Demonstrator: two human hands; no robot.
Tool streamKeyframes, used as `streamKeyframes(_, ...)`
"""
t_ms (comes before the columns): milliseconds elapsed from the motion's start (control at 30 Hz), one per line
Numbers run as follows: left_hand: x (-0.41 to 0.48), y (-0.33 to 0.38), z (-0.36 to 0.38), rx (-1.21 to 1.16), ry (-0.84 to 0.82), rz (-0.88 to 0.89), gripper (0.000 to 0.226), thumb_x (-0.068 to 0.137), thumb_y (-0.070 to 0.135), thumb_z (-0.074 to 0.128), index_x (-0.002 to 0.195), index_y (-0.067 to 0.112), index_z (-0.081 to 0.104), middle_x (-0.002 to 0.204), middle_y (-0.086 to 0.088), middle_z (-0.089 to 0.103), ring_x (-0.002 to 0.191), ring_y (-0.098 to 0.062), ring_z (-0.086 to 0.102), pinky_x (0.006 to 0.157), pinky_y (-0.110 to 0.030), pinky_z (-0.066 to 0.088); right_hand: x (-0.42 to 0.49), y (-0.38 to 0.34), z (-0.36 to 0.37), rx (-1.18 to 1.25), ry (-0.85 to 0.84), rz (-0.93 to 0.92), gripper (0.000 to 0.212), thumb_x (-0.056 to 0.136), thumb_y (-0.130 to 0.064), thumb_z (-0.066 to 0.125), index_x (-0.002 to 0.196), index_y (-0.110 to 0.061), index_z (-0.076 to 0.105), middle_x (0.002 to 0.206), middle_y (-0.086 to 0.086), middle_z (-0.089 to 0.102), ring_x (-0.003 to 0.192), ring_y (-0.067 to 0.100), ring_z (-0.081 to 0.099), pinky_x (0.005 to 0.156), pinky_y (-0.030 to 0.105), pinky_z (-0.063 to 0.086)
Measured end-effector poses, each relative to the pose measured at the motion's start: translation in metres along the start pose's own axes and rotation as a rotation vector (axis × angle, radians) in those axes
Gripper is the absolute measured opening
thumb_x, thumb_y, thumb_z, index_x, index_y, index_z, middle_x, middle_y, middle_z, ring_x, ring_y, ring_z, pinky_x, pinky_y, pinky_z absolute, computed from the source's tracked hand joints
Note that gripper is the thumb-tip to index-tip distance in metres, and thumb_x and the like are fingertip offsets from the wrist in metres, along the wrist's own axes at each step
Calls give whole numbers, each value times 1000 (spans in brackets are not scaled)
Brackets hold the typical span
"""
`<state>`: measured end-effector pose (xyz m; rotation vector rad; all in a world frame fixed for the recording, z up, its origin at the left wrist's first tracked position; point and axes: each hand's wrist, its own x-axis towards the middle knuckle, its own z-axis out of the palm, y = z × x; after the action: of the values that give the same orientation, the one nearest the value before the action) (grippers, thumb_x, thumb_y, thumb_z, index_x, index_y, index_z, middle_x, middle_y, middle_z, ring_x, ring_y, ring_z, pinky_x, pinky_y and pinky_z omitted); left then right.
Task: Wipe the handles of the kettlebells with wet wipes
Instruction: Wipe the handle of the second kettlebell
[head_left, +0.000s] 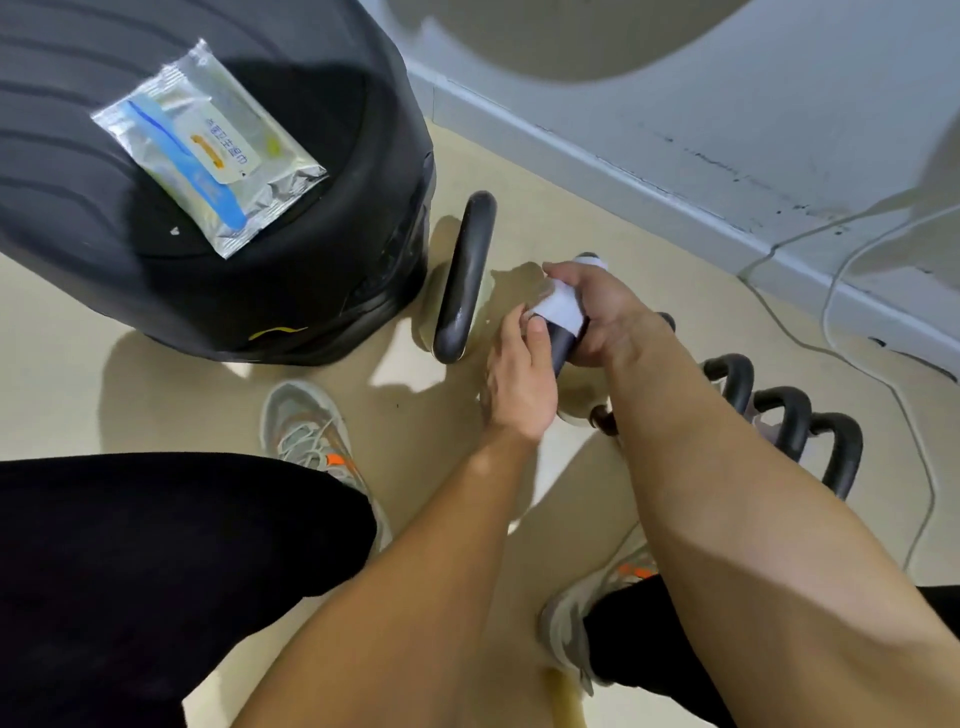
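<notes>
Black case is seen at the left, with a pack laid on it. Kettlebells are lined on the floor at the right. One handle, its long axis running away from the person, is wrapped in a wipe, around which the right hand is closed. The nearer bare part is gripped by the left hand. A stroke toward the person is probably needed next.

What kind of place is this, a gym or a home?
Probably a home workout corner: a row of kettlebells on bare floor, loose cables along the wall, a black ridged case.
</notes>
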<state>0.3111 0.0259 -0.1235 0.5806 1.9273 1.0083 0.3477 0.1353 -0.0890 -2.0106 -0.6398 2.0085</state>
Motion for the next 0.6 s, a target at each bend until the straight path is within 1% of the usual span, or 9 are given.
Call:
streamKeyframes(67,2,-3,0,-4,15,7,47,105,43,29,147,24,39,147,1,48,132,-22,42,103,-27,29,5,-11,-6,88,-89,39,51,101,-24,51,58,-5,69,70,14,70,55,28,67,73,33,52)
streamKeyframes(100,3,-5,-1,-6,21,15,46,105,41,30,146,23,40,147,1,49,132,-22,43,102,-25,29,5,-16,-7,96,-118,54,55,101,-28,49,60,-2,75,69,15,72,54,27,69,76,32,52)
streamKeyframes(200,5,-8,0,13,31,60,41,106,36,31,141,20,46,142,0,53,128,-23,46,97,-22,29,4,-15,-3,130,-94,64,45,102,-30,50,76,0,71,65,12,71,48,24,67,64,26,54)
streamKeyframes(233,5,-9,0,27,28,63,41,106,36,30,138,19,48,139,-2,55,126,-25,47,97,-24,31,3,-9,0,104,-57,28,35,101,-28,55,83,-1,68,69,10,72,52,23,69,64,27,56)
streamKeyframes(267,4,-9,1,36,27,64,41,106,38,28,134,17,49,135,-4,58,124,-27,48,97,-28,33,3,-1,2,22,14,-39,27,98,-28,60,91,-3,67,79,9,75,63,23,72,71,30,59)
streamKeyframes(333,2,-8,1,31,24,56,45,105,41,25,130,12,50,130,-10,59,122,-32,49,96,-35,35,-1,20,4,-159,157,-168,27,91,-32,69,103,-8,67,100,10,76,86,26,75,85,39,61)
streamKeyframes(367,1,-8,0,24,14,47,46,106,40,24,134,12,48,133,-10,57,125,-31,47,98,-33,34,-6,31,6,-195,204,-222,27,90,-33,71,104,-11,67,102,9,75,90,26,74,87,41,61)
streamKeyframes(500,-1,-6,-4,-4,-2,51,45,108,36,24,140,13,45,136,-7,56,127,-26,48,94,-21,28,-26,55,8,-182,127,-324,12,93,-30,70,96,-19,69,94,5,77,90,22,75,84,41,62)
streamKeyframes(600,-1,-7,-2,-2,22,58,45,108,35,25,140,13,46,137,-8,56,128,-28,48,98,-25,30,-15,37,6,-171,183,-236,31,91,-32,71,111,-9,65,107,9,73,93,22,72,84,37,59)
